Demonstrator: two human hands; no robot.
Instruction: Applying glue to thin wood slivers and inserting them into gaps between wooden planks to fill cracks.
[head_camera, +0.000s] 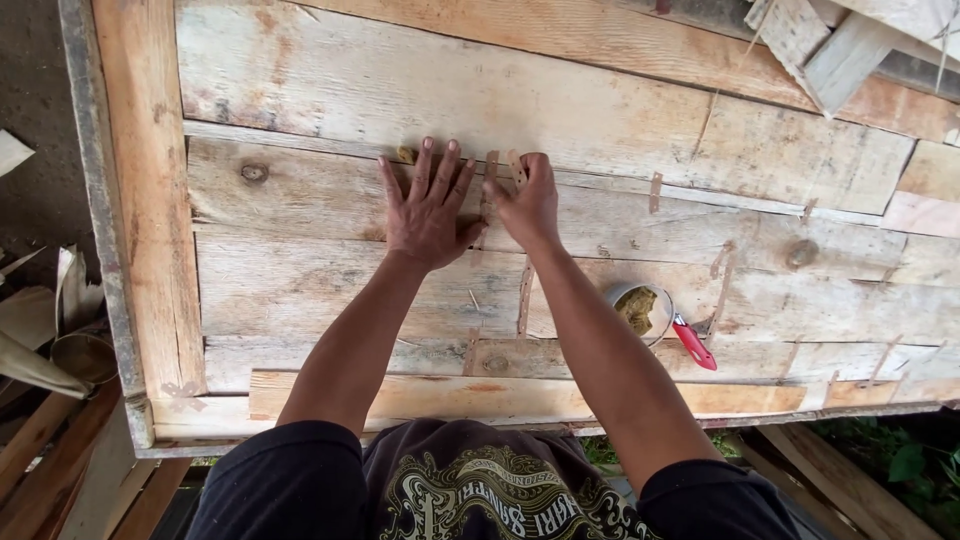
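Note:
My left hand (428, 205) lies flat with fingers spread on a weathered plank (300, 200), fingertips at the seam between two boards. A small yellowish lump (406, 154) sits in that seam beside its fingertips. My right hand (525, 203) is curled just to the right, its fingers pinching a thin pale strip (517, 168) against the same seam. The two hands touch at the thumbs.
The planks form a large panel (600, 130) with a thick frame beam (150, 200) at the left. A small metal cup (640, 308) of yellowish stuff with a red handle (695, 343) rests on the boards at my right forearm. Scrap wood (810, 40) lies top right; bags lie at the left.

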